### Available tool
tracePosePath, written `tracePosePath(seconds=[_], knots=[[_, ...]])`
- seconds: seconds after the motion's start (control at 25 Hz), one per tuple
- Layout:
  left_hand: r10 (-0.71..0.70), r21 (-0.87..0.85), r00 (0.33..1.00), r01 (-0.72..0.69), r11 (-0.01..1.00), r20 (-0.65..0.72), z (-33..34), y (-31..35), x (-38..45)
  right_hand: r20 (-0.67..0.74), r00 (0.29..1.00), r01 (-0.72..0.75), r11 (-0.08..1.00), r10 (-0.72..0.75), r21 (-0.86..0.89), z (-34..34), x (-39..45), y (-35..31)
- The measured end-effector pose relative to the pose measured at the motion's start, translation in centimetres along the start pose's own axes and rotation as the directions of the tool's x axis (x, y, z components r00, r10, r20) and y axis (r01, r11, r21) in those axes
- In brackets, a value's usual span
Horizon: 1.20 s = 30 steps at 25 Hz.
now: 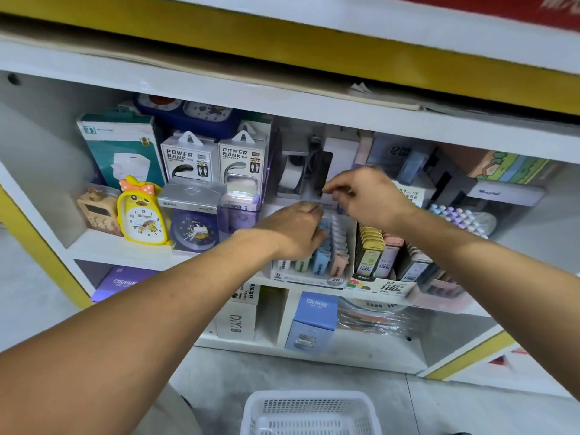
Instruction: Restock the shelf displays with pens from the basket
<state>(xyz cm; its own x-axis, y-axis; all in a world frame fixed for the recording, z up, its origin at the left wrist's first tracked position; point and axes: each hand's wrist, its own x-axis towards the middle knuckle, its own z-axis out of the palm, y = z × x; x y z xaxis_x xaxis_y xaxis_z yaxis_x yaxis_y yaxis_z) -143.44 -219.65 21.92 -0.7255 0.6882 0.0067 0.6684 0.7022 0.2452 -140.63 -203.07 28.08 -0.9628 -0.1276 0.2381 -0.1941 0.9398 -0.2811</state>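
Both my hands reach into the middle shelf at a white display box (309, 277) of pastel pen-like packs in blue, green and pink. My left hand (295, 230) lies over the back rows with its fingers curled down among the packs; what it grips is hidden. My right hand (361, 196) hovers just above and behind the box, thumb and forefinger pinching a small dark item that I cannot make out. The white plastic basket (309, 412) stands on the floor below, and the part in view holds nothing.
A second display (384, 262) of yellow, pink and dark lead cases stands right of the box. Clocks (141, 215), power bank packs (190, 158) and a tape dispenser (293, 174) fill the shelf to the left and behind. Boxed goods (315, 321) sit on the shelf below.
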Motion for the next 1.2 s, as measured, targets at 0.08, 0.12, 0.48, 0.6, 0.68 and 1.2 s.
tracePosePath(seconds=[0.08, 0.12, 0.48, 0.6, 0.68, 1.2], knots=[[0.019, 0.032, 1.000, -0.019, 0.999, 0.018, 1.0, 0.9, 0.8, -0.063, 0.996, -0.055, 0.993, 0.062, 0.106, -1.1, -1.9, 0.9], [0.023, 0.045, 0.999, -0.025, 0.999, 0.029, 1.5, 1.2, 1.2, -0.102, 0.991, -0.071, 0.988, 0.086, 0.141, -1.6, -2.8, 1.3], [0.007, 0.085, 0.998, -0.012, 0.996, 0.060, 3.5, 1.4, 2.0, -0.077, 0.982, -0.172, 0.985, 0.171, 0.003, -3.7, -8.6, 4.2], [-0.031, 0.012, 0.999, 0.031, 0.999, -0.006, 2.4, 2.4, 2.3, 0.120, 0.972, -0.184, 0.971, 0.203, -0.150, -1.8, -10.1, 4.0], [-0.071, -0.025, 0.995, 0.070, 0.997, -0.065, 1.5, 3.3, 2.3, 0.172, 0.969, -0.138, 0.964, 0.179, -0.226, 0.0, -10.6, 3.8], [0.116, -0.088, 0.952, -0.147, 0.985, -0.285, -1.2, 10.2, 1.7, -0.083, 0.982, -0.174, 0.984, 0.170, -0.036, -5.9, -11.0, 6.3]])
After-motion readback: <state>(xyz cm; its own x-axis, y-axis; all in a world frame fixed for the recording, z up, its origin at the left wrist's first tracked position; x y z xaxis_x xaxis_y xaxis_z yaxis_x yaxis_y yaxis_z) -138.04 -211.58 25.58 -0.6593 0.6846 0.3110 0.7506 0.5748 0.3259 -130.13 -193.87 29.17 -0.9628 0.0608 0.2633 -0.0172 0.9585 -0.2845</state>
